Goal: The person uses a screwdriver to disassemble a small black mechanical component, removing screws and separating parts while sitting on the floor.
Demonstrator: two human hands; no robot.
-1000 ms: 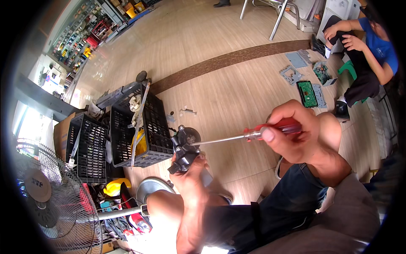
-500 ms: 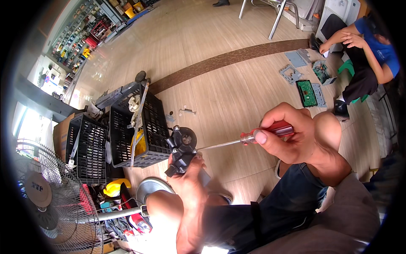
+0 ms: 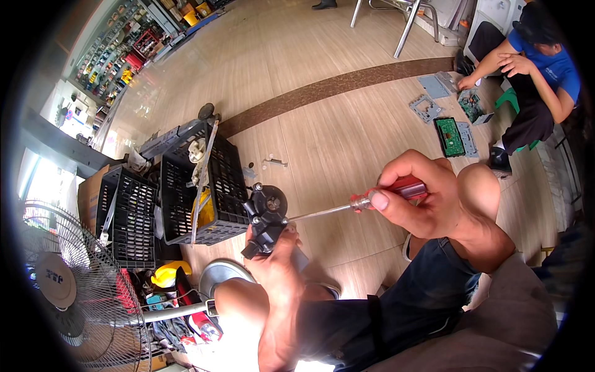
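Note:
My left hand (image 3: 279, 266) is closed around a black plastic housing (image 3: 268, 214) that has a round end and several small metal screws. In my right hand (image 3: 431, 201) is a screwdriver (image 3: 406, 188) with a clear red handle, held between thumb and fingers. Its metal shaft points left, and the tip meets the housing at a screw (image 3: 286, 221) on the right side. The fingers of my left hand are partly hidden behind the housing.
Two black crates (image 3: 214, 180) stand at the left, behind a standing fan (image 3: 59, 279). Right of them a small grey part (image 3: 276, 162) lies on the floor. At the right, a seated person in a blue shirt (image 3: 551, 68) reaches toward opened electronics beside a green circuit board (image 3: 449, 136).
The seated person's hand has moved to the opened electronics, and their head has come further into view. My right hand and the screwdriver have shifted very slightly; the housing stays nearly still.

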